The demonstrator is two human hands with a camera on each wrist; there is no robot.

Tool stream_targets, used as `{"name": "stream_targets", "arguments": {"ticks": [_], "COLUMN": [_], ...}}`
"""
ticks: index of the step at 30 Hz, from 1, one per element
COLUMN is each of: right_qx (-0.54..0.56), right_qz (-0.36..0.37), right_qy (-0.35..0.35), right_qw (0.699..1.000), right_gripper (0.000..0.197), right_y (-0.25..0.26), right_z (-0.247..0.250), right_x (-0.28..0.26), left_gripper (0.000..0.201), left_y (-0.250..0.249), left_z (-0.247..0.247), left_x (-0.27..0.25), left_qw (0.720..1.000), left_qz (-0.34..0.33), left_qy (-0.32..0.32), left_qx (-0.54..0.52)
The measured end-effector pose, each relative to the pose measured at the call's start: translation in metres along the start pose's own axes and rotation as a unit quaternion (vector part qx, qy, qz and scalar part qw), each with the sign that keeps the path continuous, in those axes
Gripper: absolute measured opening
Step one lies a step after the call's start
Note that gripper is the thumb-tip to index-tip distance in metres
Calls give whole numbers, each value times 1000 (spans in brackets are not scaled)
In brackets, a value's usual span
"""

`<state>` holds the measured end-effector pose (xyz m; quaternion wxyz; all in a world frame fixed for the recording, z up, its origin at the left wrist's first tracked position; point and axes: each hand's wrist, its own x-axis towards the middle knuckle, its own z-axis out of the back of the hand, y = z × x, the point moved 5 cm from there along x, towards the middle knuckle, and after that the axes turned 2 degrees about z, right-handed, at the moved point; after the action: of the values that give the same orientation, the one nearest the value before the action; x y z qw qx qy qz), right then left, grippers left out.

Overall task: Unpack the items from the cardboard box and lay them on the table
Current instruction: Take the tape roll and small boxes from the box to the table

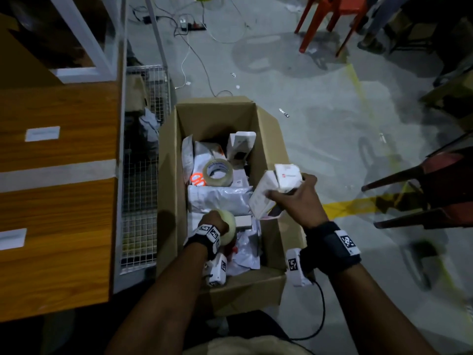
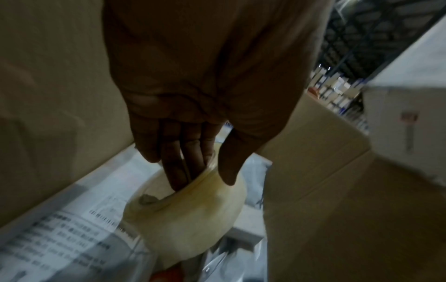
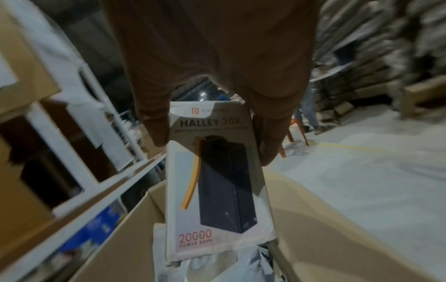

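Note:
The open cardboard box [image 1: 268,139] stands on the floor beside the wooden table [image 1: 58,201]. My left hand [image 1: 215,224] is low inside it, fingers [image 2: 176,171] hooked through the core of a yellowish roll of clear tape [image 2: 188,219] with the thumb outside. My right hand [image 1: 289,196] holds a white power bank box [image 3: 212,190] above the box's right wall, thumb on one edge and fingers on the other. A second small white box [image 1: 288,175] sits against it in the same grip.
Inside lie another tape roll [image 1: 218,172], orange scissor handles [image 1: 198,180], grey mailer bags [image 1: 220,198] and an upright white carton [image 1: 242,143]. A wire mesh panel [image 1: 139,201] separates box and table. Red chairs [image 1: 330,19], a dark chair [image 1: 422,190] and cables stand around.

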<state>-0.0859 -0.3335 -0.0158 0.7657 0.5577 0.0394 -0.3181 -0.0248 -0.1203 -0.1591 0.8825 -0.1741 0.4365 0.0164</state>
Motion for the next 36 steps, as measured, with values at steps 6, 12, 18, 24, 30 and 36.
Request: {"name": "stream_targets", "arguments": {"ticks": [6,12,18,24,30,36], "right_qx": [112,118,100,106,85,63], "right_qz": [48,99,183,219,232,252], "right_qy": [-38,-36,-71,-48,12,69], "right_qw": [992,987,975,969,969,963], "right_gripper": [59,61,59,66,67,72], "right_y": [19,62,129,179,220,256], "right_z": [0,-44,-120,-262,-404,-500], "right_x": [-34,-58,-110,-183,-250,-258], "left_gripper": [33,15,16,28,48,53], "left_y": [16,47,154,330,476,561], "left_z": [58,165,260,328,366,400], "left_x": [-44,-137,-218,-265,-302,-284], "left_qw": [975,869,803,825,852,859], "left_qz": [-29,-143,-247,-288,-271,-236], "left_qy": [-11,-56,-105,-193,-223,-286], "left_qx": [-220,-470,-532,-447,-389,-354]}}
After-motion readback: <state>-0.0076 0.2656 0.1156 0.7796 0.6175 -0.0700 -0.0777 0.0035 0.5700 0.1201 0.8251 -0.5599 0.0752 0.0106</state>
